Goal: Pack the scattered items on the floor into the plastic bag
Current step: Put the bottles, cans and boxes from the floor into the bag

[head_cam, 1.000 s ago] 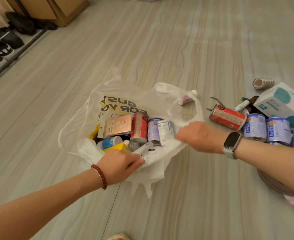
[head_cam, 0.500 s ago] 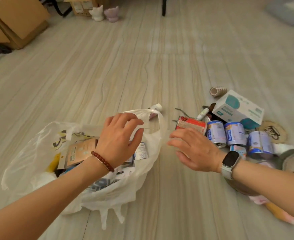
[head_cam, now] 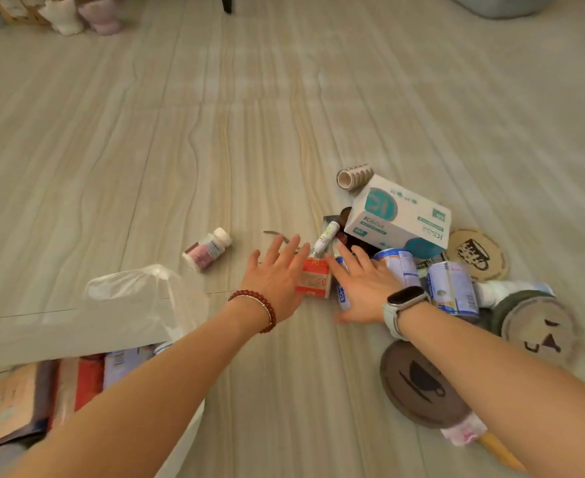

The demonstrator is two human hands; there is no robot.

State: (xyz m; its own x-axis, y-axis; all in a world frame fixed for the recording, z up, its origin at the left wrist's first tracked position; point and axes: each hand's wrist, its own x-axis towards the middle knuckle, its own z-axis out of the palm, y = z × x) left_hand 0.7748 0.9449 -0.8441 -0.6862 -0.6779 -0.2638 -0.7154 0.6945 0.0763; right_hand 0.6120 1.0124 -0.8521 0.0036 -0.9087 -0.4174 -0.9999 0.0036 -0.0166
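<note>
1. My left hand is flat with the fingers spread out. My left grip is apart and holds nothing.
2. My right hand is flat too, fingers straight. My right grip is apart and holds nothing.
3. A red can lies on its side on the floor. It sits between my two hands. My left hand is just beside it.
4. My right hand lies over a blue and white can, right next to the red can.
5. Two more blue cans lie on the far side of my right hand from the red can.
6. A white box with green spots is behind the red can, on top of the pile.
7. A small tube sticks up just behind the red can.
8. A little bottle with a white cap lies alone, to the left of the red can.
9. The plastic bag is well to the left of the red can, near my left arm. It has packs and cans inside.
10. A round brown mat lies under my right arm, nearer to me than the red can.
</note>
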